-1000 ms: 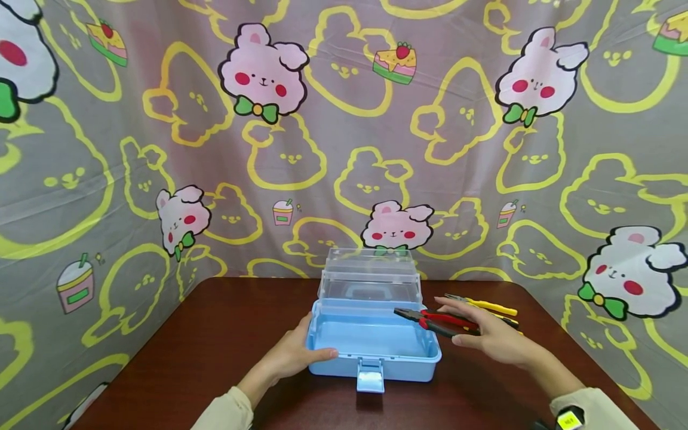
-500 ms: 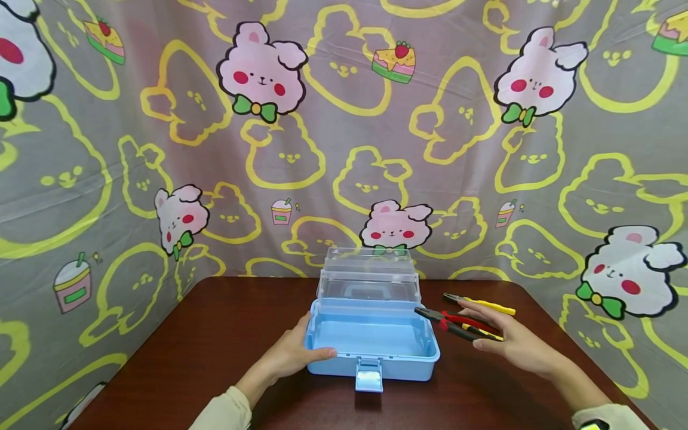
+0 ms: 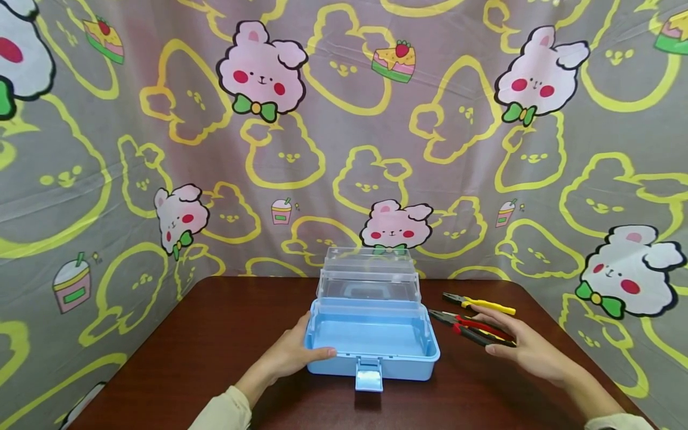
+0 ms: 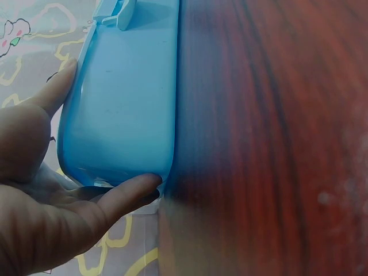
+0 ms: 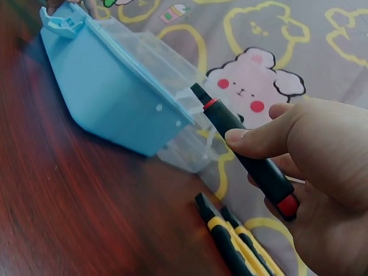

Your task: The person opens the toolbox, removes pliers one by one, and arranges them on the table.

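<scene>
A light blue toolbox [image 3: 400,369] stands on the table with its clear lid [image 3: 344,283] raised at the back. My left hand [image 3: 287,353] grips its left end, the thumb along the front rim; in the left wrist view the fingers wrap round the box wall [image 4: 123,103]. To the right of the box my right hand [image 3: 529,347] holds red-and-black pliers [image 3: 457,328], their nose pointing left towards the box. The thumb presses on the dark handle [image 5: 221,121] in the right wrist view. The inside of the box shows bare blue plastic.
Yellow-handled pliers [image 3: 491,307] lie on the dark wooden table [image 3: 242,322] behind my right hand. Close below the held pliers, the right wrist view shows yellow-and-black handled tools [image 5: 221,236]. A patterned curtain [image 3: 344,137] stands around the table's back and sides.
My right hand has moved right and lower with the red-and-black pliers, from over the box's right end to beside it. The left hand and the box have stayed put.
</scene>
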`<act>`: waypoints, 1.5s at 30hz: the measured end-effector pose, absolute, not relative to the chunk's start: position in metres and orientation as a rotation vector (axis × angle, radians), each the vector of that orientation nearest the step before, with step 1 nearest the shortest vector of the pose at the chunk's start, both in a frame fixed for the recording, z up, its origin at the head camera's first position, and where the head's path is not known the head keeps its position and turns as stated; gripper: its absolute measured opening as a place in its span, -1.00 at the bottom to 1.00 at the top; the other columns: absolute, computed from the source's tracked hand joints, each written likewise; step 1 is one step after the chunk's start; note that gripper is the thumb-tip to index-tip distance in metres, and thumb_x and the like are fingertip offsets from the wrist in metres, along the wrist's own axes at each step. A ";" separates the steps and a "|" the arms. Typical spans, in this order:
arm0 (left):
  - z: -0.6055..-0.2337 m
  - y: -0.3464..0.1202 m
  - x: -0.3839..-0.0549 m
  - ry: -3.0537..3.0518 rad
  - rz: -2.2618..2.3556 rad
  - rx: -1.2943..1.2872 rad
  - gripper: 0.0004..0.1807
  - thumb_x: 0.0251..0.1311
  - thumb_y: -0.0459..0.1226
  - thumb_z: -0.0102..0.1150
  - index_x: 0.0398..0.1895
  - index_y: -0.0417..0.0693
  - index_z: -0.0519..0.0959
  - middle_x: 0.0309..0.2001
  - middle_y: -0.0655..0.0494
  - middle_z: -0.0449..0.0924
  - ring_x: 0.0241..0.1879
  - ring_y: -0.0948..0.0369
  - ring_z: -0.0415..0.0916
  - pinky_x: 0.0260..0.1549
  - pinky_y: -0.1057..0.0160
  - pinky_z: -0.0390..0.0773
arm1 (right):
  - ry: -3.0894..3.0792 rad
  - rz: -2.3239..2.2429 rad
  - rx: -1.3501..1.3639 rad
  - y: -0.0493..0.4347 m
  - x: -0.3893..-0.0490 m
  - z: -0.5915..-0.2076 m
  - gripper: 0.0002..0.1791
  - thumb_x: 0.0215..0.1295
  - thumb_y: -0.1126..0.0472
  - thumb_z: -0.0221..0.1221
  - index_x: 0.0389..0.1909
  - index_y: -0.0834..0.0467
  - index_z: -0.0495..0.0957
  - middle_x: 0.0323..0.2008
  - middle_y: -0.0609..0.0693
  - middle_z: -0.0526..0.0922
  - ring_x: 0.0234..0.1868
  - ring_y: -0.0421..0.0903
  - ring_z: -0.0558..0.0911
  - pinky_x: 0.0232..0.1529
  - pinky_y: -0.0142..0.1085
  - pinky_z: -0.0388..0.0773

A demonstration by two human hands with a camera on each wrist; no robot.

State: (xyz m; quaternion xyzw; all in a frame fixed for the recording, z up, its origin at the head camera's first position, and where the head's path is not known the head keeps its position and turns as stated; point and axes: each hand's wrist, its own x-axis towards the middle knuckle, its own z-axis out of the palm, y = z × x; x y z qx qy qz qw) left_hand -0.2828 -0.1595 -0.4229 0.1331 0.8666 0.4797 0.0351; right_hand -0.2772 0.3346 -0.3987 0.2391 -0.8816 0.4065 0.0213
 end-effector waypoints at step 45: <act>-0.423 -0.159 -0.290 2.709 1.410 0.458 0.26 0.14 0.14 0.50 0.64 -0.27 -0.08 0.41 -0.30 0.35 0.26 -0.11 0.47 0.20 -0.26 0.42 | -2.949 1.113 0.506 0.366 -0.298 -0.454 -0.23 0.19 0.26 0.45 0.43 0.19 0.43 0.39 0.34 0.39 0.38 0.41 0.30 0.14 0.27 0.39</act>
